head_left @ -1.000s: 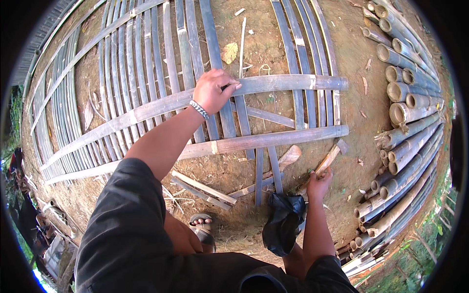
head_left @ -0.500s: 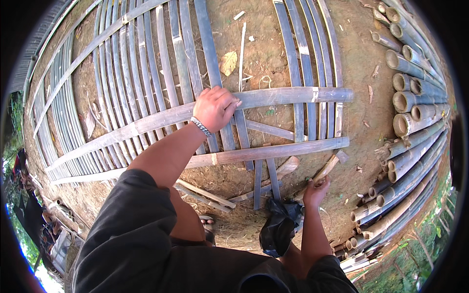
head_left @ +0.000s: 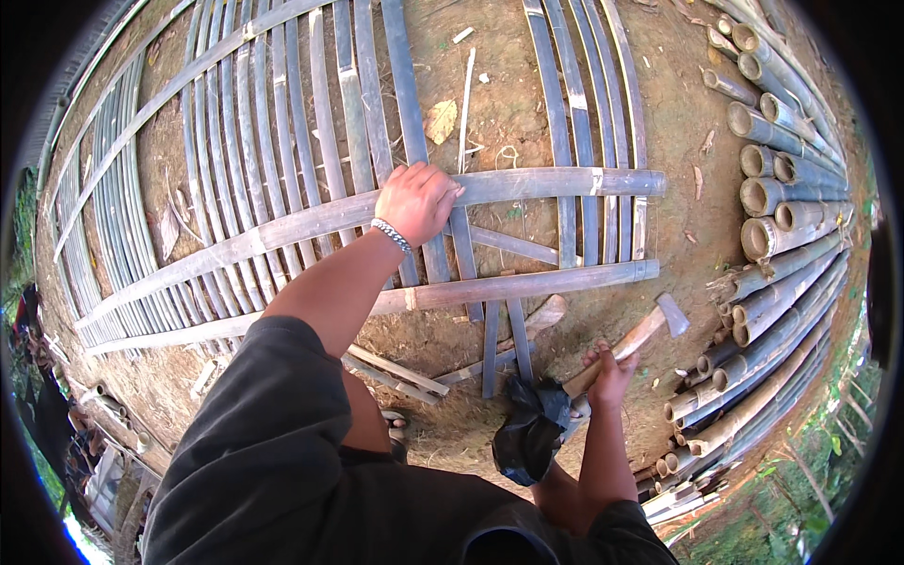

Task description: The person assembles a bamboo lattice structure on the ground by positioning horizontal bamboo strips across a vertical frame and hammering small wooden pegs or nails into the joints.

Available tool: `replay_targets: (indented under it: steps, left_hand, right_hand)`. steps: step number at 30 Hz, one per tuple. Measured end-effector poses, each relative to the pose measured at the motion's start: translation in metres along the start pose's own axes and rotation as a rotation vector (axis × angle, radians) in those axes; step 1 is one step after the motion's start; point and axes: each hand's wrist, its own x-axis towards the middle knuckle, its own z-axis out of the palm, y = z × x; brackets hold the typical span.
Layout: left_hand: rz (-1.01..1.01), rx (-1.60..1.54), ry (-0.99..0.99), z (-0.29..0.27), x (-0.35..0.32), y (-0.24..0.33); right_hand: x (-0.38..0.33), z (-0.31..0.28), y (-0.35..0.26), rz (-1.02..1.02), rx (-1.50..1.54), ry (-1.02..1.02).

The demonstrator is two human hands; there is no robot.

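Note:
My left hand (head_left: 416, 200) presses down on a grey bamboo crossbar (head_left: 527, 185) of a flat lattice of split bamboo slats (head_left: 282, 160) lying on bare earth. A metal bracelet circles that wrist. My right hand (head_left: 610, 373) is closed around the wooden handle of a hammer (head_left: 640, 331), whose metal head points up to the right, low over the ground beside the lattice's near crossbar (head_left: 527, 284). A black plastic bag (head_left: 529, 429) hangs near my right forearm.
A stack of round bamboo poles (head_left: 782, 188) lies along the right side. Loose slats and offcuts (head_left: 400, 369) lie on the dirt near my feet. A dry leaf (head_left: 439, 121) rests on the soil between slats. Greenery edges the lower right.
My right hand has lifted the hammer off the ground and swung its head up to the right. My left hand stays on the upper crossbar. The view has shifted slightly.

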Motion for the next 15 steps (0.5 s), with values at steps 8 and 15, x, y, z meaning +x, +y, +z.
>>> replay_targets:
  steps: [8, 15]
  left_hand:
    - [0.003, 0.035, -0.014, 0.005, -0.002, 0.001]
    - [0.018, 0.035, 0.02, 0.004, -0.003, 0.0]
  right_hand:
    - [-0.036, 0.057, -0.032, -0.649, -0.525, -0.258]
    - [-0.045, 0.169, -0.066, -0.967, -0.815, -0.494]
